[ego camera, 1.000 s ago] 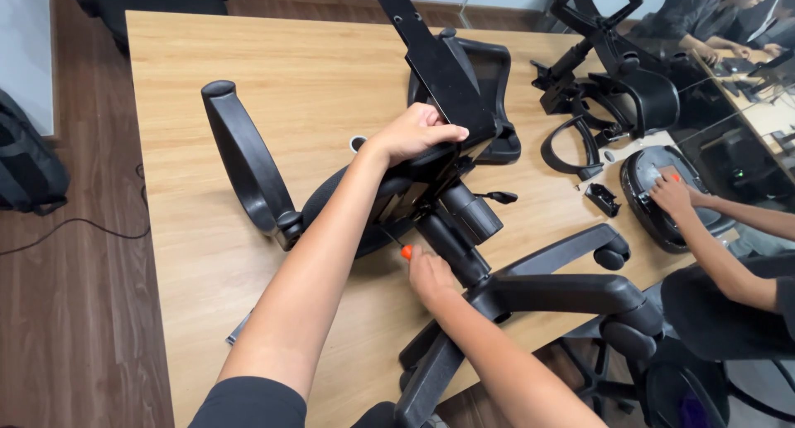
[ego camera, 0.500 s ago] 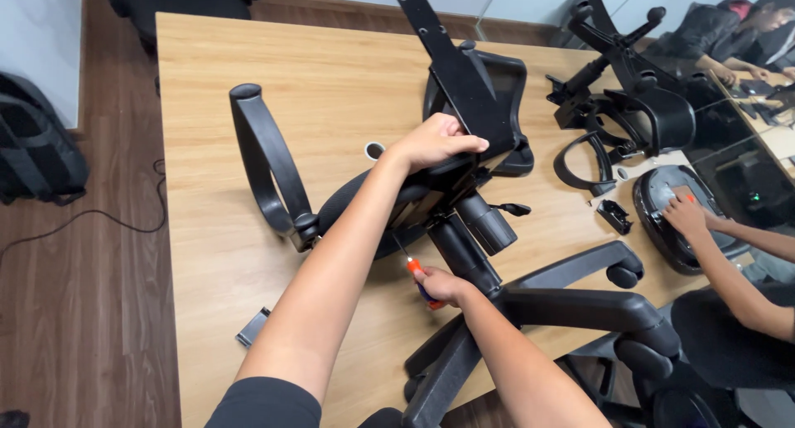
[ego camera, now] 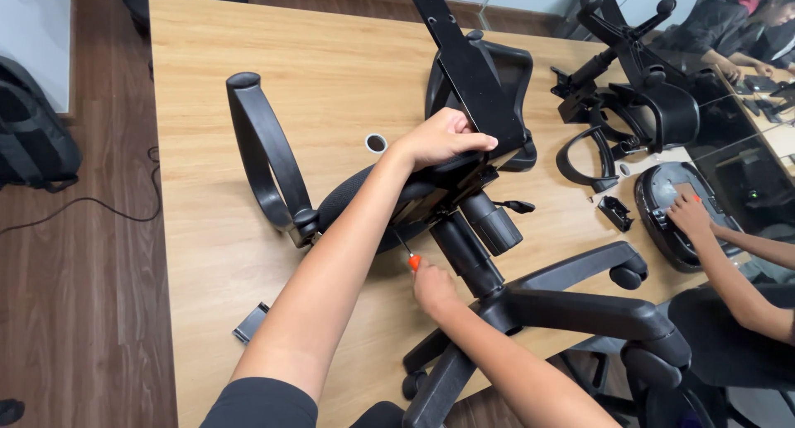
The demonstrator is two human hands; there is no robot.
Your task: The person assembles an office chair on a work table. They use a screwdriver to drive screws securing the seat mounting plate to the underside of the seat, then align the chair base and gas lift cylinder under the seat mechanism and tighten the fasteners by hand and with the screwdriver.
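While braced on the overturned office chair (ego camera: 431, 196), left hand (ego camera: 439, 138) gripped the mechanism plate (ego camera: 472, 88); right hand (ego camera: 432, 286) pinched an orange-handled screwdriver (ego camera: 407, 254); likely to slip off the screw if tilted.

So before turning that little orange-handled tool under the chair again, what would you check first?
1. Left hand steadying the black metal seat plate: ok.
2. Right hand gripping the orange-handled screwdriver: ok.
3. Screwdriver tip seated in a fastener: cannot tell, hidden under the black chair seat.
4. Chair resting on the wooden table: ok.
5. Five-arm black wheeled base overhanging the table edge: not ok.
6. Another person's hand apart from the chair: ok.
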